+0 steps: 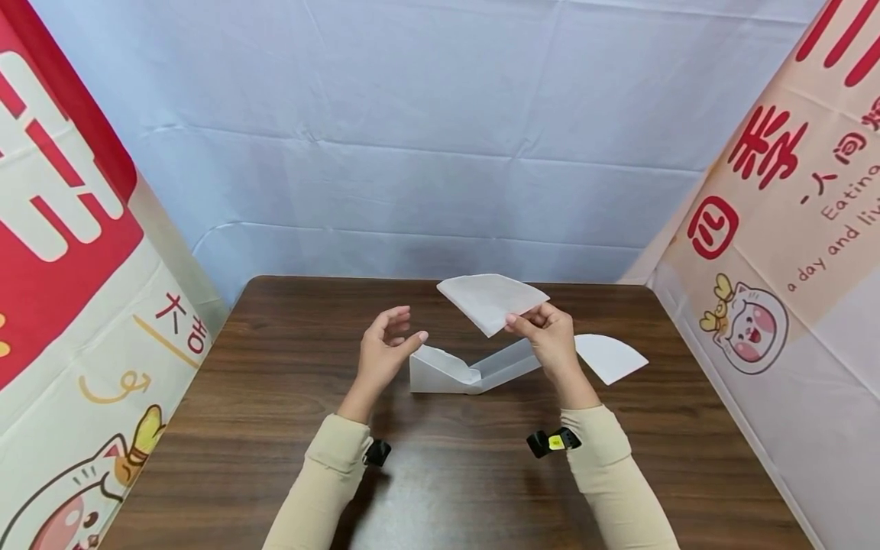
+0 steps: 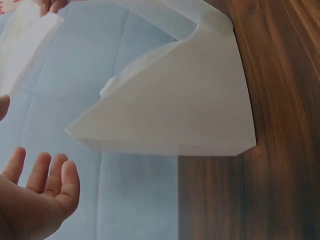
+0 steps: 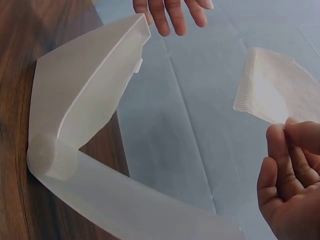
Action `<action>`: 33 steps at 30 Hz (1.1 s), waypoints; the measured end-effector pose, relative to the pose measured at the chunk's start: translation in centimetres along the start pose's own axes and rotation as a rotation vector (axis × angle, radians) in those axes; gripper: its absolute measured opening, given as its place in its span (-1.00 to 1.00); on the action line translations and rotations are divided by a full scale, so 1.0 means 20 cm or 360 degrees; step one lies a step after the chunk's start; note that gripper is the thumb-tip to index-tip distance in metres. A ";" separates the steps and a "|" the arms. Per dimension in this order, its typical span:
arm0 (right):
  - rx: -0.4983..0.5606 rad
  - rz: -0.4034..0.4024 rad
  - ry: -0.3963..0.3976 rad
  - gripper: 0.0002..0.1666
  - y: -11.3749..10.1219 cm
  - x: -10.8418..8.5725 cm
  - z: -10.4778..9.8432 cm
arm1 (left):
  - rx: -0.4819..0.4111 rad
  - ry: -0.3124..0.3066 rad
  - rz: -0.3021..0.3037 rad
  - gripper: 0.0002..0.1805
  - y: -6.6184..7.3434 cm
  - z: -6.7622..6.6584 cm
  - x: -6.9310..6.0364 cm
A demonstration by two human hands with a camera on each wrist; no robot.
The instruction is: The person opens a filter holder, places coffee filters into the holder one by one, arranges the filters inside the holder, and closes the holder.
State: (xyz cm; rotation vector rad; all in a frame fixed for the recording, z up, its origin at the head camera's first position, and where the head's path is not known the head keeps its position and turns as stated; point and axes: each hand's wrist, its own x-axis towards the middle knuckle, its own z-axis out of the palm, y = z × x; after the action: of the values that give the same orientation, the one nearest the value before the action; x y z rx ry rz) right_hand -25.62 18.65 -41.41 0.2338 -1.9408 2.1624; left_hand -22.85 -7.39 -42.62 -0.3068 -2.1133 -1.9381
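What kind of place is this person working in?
Probably a small indoor booth, perhaps set up for recording: a creased pale blue sheet hangs behind a brown table, with a printed left banner and a printed right banner flanking it.

Right fingers pinch filter paper near an open case.

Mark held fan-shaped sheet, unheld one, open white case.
Held fan-shaped sheet point(image 1: 491, 300): head view, middle of its face.
Unheld fan-shaped sheet point(image 1: 610, 357): head view, middle of its visible face.
Open white case point(image 2: 187, 100): left wrist view, its flat side wall.
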 end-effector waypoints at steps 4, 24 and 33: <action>0.0034 0.0006 -0.0020 -0.86 0.01 0.00 0.02 | -0.0058 -0.0021 0.0018 -0.50 0.01 0.02 0.01; 0.0058 0.0028 -0.0094 -0.87 0.04 -0.04 0.11 | -0.0083 -0.0050 0.0062 -0.71 0.05 0.11 0.03; 0.0098 0.0030 -0.0153 -0.88 0.06 -0.05 0.15 | -0.0168 -0.0052 0.0100 -0.88 0.04 0.14 0.04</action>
State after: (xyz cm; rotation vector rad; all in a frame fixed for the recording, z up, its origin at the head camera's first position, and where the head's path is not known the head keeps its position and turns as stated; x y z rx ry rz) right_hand -25.00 15.42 -42.52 0.3373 -1.9359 2.2648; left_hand -23.37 -4.56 -41.81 -0.4233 -1.9993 -2.0254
